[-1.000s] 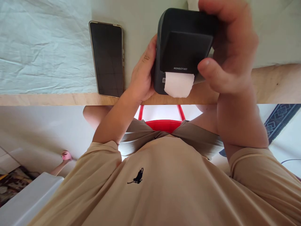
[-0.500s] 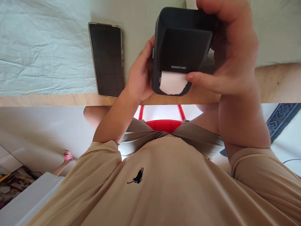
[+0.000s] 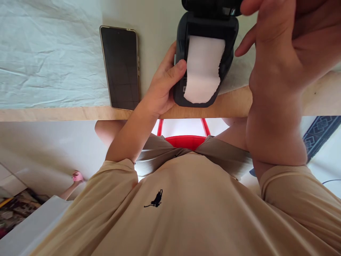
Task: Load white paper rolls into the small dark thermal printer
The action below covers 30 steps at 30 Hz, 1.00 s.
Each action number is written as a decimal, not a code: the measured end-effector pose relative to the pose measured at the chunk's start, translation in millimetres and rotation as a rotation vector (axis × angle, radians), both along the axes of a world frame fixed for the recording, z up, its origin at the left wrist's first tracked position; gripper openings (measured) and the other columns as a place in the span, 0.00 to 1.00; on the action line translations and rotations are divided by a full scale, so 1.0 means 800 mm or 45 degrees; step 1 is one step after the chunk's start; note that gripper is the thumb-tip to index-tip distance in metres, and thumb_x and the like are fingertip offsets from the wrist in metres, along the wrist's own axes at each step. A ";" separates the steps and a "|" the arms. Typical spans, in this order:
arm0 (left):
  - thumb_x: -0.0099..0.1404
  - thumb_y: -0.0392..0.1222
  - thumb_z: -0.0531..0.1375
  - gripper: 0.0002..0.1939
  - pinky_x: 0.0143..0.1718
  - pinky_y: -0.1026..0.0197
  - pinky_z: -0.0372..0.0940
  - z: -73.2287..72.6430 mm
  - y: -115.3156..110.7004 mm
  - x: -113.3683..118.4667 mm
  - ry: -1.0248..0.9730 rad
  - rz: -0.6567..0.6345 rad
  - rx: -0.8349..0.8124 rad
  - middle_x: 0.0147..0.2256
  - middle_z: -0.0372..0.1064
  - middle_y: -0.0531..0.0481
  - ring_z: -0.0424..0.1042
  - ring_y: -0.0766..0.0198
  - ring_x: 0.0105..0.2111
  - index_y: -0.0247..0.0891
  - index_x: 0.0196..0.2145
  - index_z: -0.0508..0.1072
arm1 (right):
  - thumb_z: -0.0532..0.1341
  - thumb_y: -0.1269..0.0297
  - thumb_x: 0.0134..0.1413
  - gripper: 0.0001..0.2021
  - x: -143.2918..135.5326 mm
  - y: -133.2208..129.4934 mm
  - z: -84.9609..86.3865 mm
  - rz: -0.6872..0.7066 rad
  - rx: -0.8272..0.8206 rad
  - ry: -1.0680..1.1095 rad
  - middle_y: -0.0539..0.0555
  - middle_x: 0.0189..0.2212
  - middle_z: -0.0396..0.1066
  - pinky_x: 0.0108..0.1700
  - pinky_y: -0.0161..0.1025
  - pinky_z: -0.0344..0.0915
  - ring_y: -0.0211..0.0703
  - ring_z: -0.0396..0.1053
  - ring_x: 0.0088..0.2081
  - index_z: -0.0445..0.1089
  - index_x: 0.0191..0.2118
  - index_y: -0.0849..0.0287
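My left hand (image 3: 165,81) grips the left side of a black label printer (image 3: 181,96), its thumb lying on the casing beside the paper. The printer's lid (image 3: 210,5) is flipped up, partly cut off by the top edge of the view. Inside lies a strip of white paper (image 3: 204,67) with a torn, uneven end hanging over the printer's front. My right hand (image 3: 279,32) is right of the raised lid, fingers apart, one fingertip at the lid's edge; whether it touches is hard to tell. Left of the printer, a smartphone (image 3: 121,67) rests screen up with a dark display.
The table's wooden front edge (image 3: 66,113) runs below the hands, with a pale wrinkled sheet (image 3: 50,53) spread over the tabletop. Under me is a red seat (image 3: 186,142). At lower left, another person's foot in a pink slipper (image 3: 77,176) shows near a grey-white surface (image 3: 34,224).
The printer's lid has swung up and away, exposing the paper strip inside. My right hand has moved off the paper to the right. My left thumb has come onto the casing's top.
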<state>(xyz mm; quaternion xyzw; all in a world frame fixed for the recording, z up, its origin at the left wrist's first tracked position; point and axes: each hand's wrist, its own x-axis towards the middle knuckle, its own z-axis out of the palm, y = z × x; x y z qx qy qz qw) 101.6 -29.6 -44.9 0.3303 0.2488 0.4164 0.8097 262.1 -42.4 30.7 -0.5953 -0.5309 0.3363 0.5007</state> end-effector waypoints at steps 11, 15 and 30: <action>0.56 0.48 0.57 0.16 0.38 0.61 0.68 0.012 -0.006 0.000 0.074 -0.030 -0.006 0.45 0.68 0.58 0.66 0.57 0.53 0.50 0.43 0.63 | 0.53 0.53 0.47 0.18 0.007 -0.001 0.012 0.446 -0.297 -1.249 0.47 0.31 0.64 0.32 0.32 0.45 0.25 0.50 0.28 0.64 0.46 0.48; 0.50 0.50 0.61 0.22 0.42 0.59 0.67 0.002 -0.002 0.000 0.073 -0.061 0.009 0.45 0.69 0.58 0.66 0.56 0.52 0.51 0.44 0.64 | 0.54 0.52 0.45 0.21 0.002 0.001 0.017 0.456 -0.546 -1.400 0.46 0.32 0.63 0.33 0.32 0.38 0.24 0.42 0.26 0.60 0.49 0.42; 0.52 0.53 0.58 0.19 0.38 0.59 0.67 -0.002 -0.002 -0.002 0.147 -0.033 0.040 0.42 0.69 0.58 0.70 0.58 0.45 0.55 0.43 0.64 | 0.58 0.59 0.43 0.24 0.047 -0.003 0.018 0.567 -0.279 -0.255 0.42 0.44 0.66 0.32 0.28 0.57 0.28 0.66 0.40 0.61 0.50 0.49</action>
